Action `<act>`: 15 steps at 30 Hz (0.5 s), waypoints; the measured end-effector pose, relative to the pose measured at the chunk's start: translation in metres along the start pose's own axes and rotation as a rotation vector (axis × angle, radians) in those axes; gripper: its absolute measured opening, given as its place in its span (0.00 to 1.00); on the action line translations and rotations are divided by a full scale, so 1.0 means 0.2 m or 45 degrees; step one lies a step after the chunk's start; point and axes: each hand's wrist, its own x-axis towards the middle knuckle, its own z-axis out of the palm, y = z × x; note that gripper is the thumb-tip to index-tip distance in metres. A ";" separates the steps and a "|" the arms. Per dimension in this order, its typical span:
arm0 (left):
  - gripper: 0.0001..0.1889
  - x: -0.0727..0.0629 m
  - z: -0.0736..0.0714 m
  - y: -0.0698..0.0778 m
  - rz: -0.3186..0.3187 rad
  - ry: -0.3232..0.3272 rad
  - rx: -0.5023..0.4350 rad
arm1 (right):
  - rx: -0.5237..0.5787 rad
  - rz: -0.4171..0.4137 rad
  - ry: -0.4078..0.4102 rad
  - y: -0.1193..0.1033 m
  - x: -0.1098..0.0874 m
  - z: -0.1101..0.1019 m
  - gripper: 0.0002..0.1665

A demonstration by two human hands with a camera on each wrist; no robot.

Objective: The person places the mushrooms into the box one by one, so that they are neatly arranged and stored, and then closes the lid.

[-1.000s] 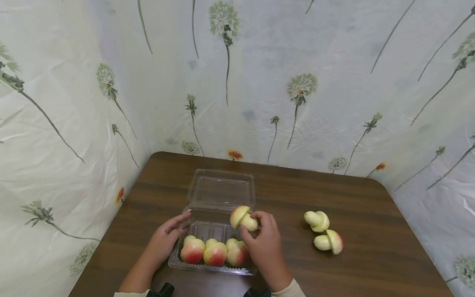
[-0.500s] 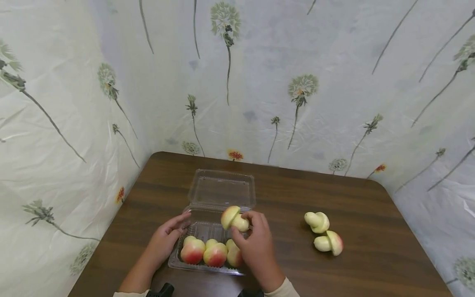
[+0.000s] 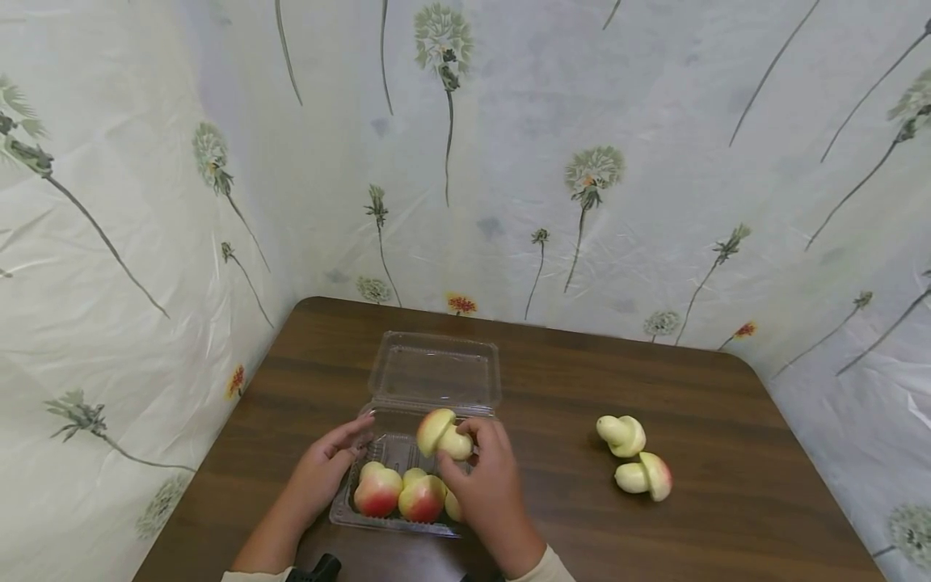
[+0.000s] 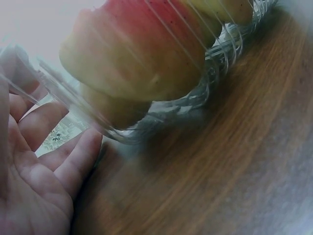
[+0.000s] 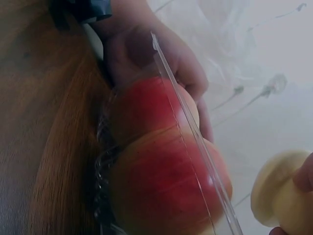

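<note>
My right hand point(image 3: 489, 477) pinches a toy mushroom point(image 3: 435, 432) by its pale stem, thumb and fingers round it. It is held above the clear plastic clamshell box point(image 3: 398, 527), its red-yellow cap facing left. In the box's near row sit a left mushroom point(image 3: 378, 491), a middle mushroom point(image 3: 422, 499) and a third, mostly behind the right hand. At the box's left side, my left hand point(image 3: 323, 462) rests with extended fingers point(image 4: 80, 156) against the plastic wall. The right wrist view shows the held mushroom point(image 5: 274, 191) beyond the box's rim.
The transparent lid point(image 3: 436, 372) lies opened back behind the box. Two more mushrooms, one upper point(image 3: 622, 435) and one lower point(image 3: 647, 477), lie on the brown wooden table point(image 3: 698, 404) to the right. A flower-patterned sheet point(image 3: 509, 162) stands round the table's far edge and sides.
My right hand has moved left with the mushroom, from over the box's right end to nearer its middle, and slightly down. The left hand has stayed in place.
</note>
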 end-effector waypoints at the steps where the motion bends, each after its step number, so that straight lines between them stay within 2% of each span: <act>1: 0.26 0.00 0.00 0.00 -0.003 0.003 -0.002 | 0.005 -0.001 -0.003 0.00 0.00 0.00 0.21; 7: 0.26 0.00 0.01 0.01 0.000 0.013 -0.017 | 0.019 -0.007 -0.026 -0.01 -0.01 0.02 0.22; 15: 0.26 0.00 0.00 0.00 0.005 -0.006 -0.006 | -0.051 -0.007 -0.030 -0.03 -0.01 0.05 0.22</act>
